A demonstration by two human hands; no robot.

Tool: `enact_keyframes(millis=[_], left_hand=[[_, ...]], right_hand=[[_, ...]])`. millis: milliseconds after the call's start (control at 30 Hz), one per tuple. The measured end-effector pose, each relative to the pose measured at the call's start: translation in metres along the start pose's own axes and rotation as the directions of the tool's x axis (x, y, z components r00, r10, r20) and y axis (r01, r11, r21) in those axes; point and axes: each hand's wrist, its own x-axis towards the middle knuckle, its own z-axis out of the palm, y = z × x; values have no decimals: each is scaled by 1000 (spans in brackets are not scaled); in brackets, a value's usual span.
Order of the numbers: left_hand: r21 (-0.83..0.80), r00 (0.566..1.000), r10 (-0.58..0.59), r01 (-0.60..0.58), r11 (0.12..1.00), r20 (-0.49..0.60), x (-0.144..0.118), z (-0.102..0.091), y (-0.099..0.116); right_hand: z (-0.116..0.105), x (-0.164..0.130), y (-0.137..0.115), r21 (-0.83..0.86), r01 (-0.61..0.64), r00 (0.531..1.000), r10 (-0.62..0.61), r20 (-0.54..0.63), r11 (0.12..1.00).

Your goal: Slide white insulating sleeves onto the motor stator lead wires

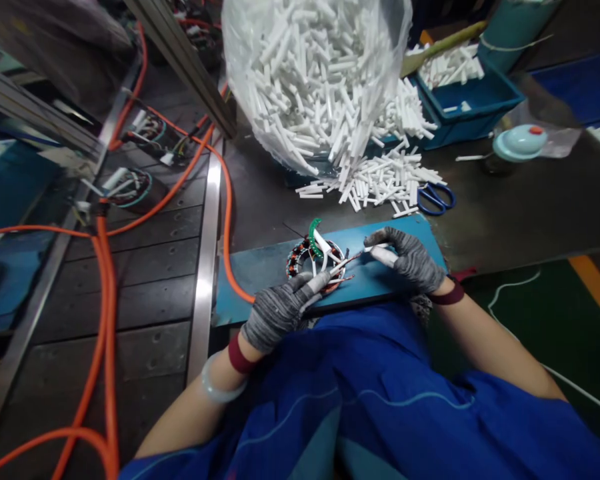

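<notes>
While the gloved left hand pinches a white sleeve tube on a wire, the gloved right hand closes its fingers around another white tube, both tubes angled toward the wound stator. The stator lies on a blue board at the bench edge. Beyond it, loose white tubes spill from a clear bag, with blue scissors just beside the heap.

Blue scissors beside orange hose

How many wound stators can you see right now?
3: one stator on the blue board by the gloved hands, two on the left conveyor. Others may be hidden.
</notes>
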Motion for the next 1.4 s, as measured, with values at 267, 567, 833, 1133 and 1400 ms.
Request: enact_keyframes(millis=[267,567,833,1133,1400], left_hand=[[41,995,100,-99,994,-22,2,-5,-3],[-113,991,129,-125,986,33,13,-13,-12],[-191,992,114,-102,976,48,17,-19,-9],[-183,992,116,-105,978,49,12,-12,-10],[-199,995,77,-62,978,66,13,-18,1]], right_hand=[[-2,13,0,7,193,950,-189,249,981],[16,13,-14,37,-201,859,158,487,979],[10,9,-16,-25,0,958,8,288,1000],[31,21,-19,62,-468,780,379,499,881],[12,-14,-4,131,-310,948,296,120,942]])
